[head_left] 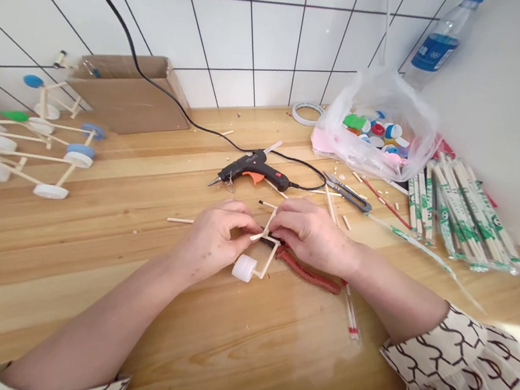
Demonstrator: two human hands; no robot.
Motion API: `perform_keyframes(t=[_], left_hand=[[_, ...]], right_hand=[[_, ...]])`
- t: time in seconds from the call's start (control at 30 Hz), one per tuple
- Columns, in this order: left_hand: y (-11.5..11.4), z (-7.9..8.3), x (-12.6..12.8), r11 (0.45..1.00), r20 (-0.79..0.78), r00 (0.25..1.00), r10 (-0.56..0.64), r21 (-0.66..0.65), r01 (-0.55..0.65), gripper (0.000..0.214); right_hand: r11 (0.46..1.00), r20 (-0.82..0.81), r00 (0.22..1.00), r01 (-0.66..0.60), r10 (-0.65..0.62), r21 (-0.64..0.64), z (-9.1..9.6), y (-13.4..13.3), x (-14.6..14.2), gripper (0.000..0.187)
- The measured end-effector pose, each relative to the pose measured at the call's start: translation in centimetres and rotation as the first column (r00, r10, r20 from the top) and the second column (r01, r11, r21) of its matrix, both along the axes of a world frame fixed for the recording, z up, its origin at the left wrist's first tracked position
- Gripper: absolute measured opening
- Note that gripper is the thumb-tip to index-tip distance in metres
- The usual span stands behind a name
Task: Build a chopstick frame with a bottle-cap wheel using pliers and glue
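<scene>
**Bamboo stick frame [268, 260] pinched between both hands, one white cap on**

You've got the little frame held up between your left hand [211, 240] and right hand [310, 232]. The fingers of both are closed in on the sticks from either side, with no open grip on either hand. It sits mid-table over the wooden tabletop [78, 298], right by the red-handled pliers [309, 273], with one white bottle cap [244, 268] at its near corner.

I'd expect it to feel very light and stiff, but thin sticks and small joints can be brittle. Best to hold it at the joints, not by the loose stick ends or the cap.

Count-wise, there's one black glue gun [254, 169], one tape roll [307, 113], one water bottle [436, 45] and one plastic bag [376, 134] of mixed caps. The stick-and-cap frames [19, 137] on your left show two green caps [14, 115] and three blue caps [33, 81]. The sleeved chopstick bundles [457, 211] on your right overlap too much to count.
</scene>
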State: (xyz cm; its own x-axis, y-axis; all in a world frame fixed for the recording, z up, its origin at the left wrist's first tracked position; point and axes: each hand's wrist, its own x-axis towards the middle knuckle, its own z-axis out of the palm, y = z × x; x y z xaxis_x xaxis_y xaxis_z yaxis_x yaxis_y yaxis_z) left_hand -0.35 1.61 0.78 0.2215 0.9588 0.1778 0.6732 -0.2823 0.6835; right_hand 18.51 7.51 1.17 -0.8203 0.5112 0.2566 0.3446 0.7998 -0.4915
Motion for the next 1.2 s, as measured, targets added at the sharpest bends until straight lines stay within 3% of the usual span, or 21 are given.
perform_keyframes(t=[0.3, 0.57, 0.8, 1.2], left_hand=[[-0.1, -0.3, 0.0, 1.000, 0.007, 1.000, 0.006, 0.030, -0.007, 0.013], [-0.3, -0.5, -0.1, 0.996, -0.014, 1.000, -0.013, 0.094, 0.015, 0.014], [-0.6, -0.8, -0.1, 0.987, -0.033, 0.998, -0.045, 0.150, 0.049, 0.018], [-0.6, -1.0, 0.0, 0.984, 0.026, 0.998, -0.062, 0.167, 0.056, 0.019]], right_hand=[[0.989, 0.061, 0.996, 0.052, -0.061, 0.139, 0.4, -1.4, -0.2, 0.022], [0.926, 0.191, 0.962, 0.117, -0.196, 0.360, 0.8, -4.2, 0.9, 0.017], [0.932, 0.289, 0.935, 0.099, -0.207, 0.348, -0.2, -5.3, 0.3, 0.032], [0.924, 0.285, 0.937, 0.087, -0.203, 0.373, -0.2, -5.3, 0.3, 0.032]])
